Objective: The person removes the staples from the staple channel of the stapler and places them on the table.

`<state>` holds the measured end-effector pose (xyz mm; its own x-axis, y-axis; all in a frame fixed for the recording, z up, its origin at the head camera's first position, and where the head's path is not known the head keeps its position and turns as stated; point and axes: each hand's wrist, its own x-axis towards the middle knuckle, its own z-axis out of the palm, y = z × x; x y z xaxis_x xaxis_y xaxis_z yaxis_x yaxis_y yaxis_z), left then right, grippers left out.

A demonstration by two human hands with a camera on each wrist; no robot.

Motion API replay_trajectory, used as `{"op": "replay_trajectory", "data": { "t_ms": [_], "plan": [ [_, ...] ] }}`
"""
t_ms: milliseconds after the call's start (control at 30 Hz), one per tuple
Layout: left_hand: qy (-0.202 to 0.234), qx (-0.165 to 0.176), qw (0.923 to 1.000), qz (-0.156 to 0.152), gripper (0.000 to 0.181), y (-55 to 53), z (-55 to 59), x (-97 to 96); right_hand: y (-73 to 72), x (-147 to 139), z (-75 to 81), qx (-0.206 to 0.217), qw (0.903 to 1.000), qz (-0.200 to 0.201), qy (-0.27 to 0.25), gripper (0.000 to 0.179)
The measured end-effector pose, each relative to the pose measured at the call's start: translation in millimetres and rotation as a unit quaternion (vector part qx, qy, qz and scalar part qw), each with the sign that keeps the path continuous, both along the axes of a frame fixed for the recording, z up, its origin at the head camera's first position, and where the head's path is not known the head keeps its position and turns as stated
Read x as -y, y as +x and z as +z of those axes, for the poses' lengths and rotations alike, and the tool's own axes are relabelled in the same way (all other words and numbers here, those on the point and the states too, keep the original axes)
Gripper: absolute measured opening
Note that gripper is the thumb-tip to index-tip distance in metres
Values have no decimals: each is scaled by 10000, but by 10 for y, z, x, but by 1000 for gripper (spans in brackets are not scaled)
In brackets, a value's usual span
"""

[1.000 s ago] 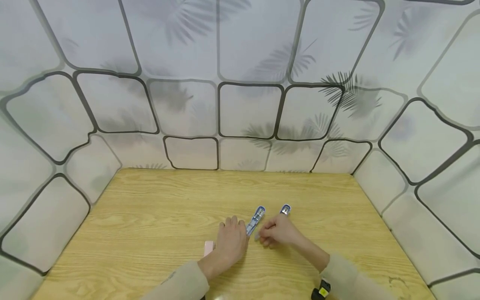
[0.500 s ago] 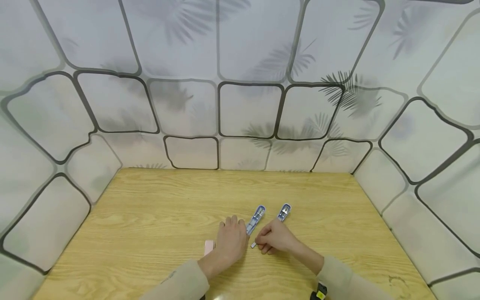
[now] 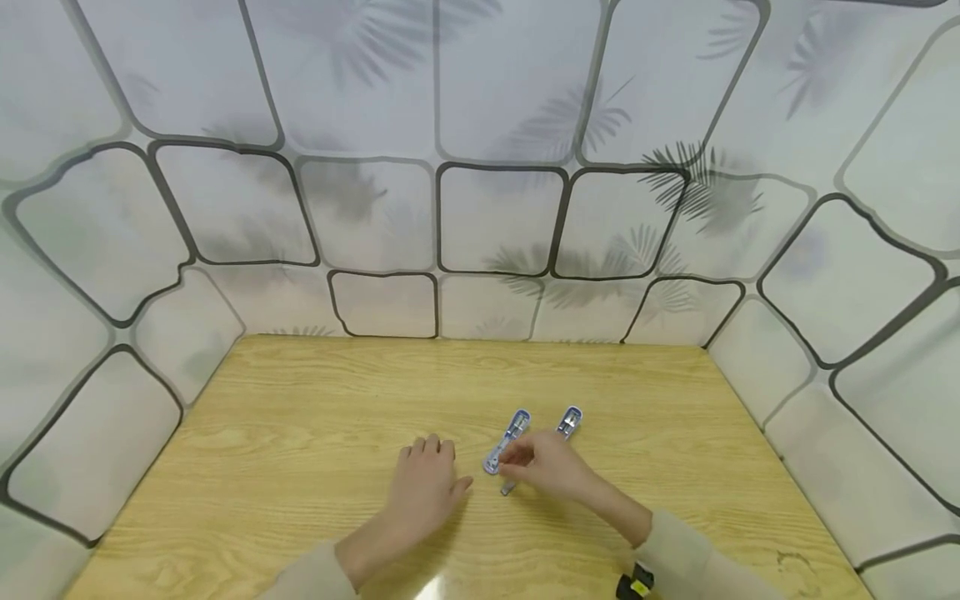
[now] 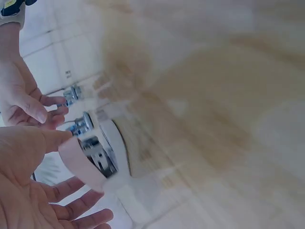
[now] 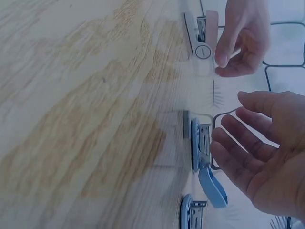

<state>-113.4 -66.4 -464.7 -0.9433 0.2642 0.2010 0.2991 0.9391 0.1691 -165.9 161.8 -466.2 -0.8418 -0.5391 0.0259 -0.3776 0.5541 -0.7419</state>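
My left hand hovers with loosely spread fingers over a pink-topped stapler, which it hides in the head view. In the left wrist view the stapler overlaps the space between thumb and fingers. My right hand has its fingers parted, with nothing pinched between them. Below it on the table lies a small grey strip, which looks like a stick of staples. Close by sits a blue stapler, its top swung up in the right wrist view. A second blue stapler lies farther right, partly behind the right hand.
The wooden table is enclosed by a patterned curtain at the back and both sides. A black device with a yellow label is at the right wrist.
The left hand has moved left, off the nearer blue stapler and over the pink one. The right hand has let go of the grey strip and lifted slightly left, fingers parted.
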Motion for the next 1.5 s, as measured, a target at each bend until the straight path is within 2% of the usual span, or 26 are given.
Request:
{"op": "replay_trajectory", "data": {
  "t_ms": [100, 267, 333, 500, 667, 833, 933, 1100, 1267, 1500],
  "plan": [
    [31, -133, 9999, -37, 47, 111, 9, 192, 5, 94, 15, -338, 9984, 439, 149, 15],
    [91, -357, 9993, -26, 57, 272, -1, 428, 30, 270, 34, -903, 9900, 861, 662, 25],
    [167, -389, 9991, 5, 61, 326, -8, 495, 31, 348, 28, -1155, 9831, 1060, 951, 27],
    [246, -235, 9994, 113, 63, 438, -51, 610, 23, 558, 5, -1769, 9576, 1555, 1660, 33],
    [244, -43, 9996, 112, 58, 506, -104, 651, 24, 740, 24, -2242, 9336, 1903, 2047, 38],
    [234, 273, 9993, 81, 50, 517, -151, 655, 11, 864, 16, -2469, 9209, 2098, 2169, 38],
    [146, 213, 9996, 63, 46, 508, -170, 652, 3, 897, 1, -2569, 9141, 2223, 2211, 35],
    [133, 179, 9997, 79, 43, 475, -181, 656, -8, 904, -22, -2637, 9115, 2264, 2199, 31],
    [31, -2, 10000, -3, 39, 424, -170, 669, -37, 887, -20, -2669, 9162, 2096, 2130, 29],
    [-76, -219, 9997, -50, 31, 349, -161, 670, -82, 895, 5, -2843, 9142, 1897, 2179, 25]
  ]
}}
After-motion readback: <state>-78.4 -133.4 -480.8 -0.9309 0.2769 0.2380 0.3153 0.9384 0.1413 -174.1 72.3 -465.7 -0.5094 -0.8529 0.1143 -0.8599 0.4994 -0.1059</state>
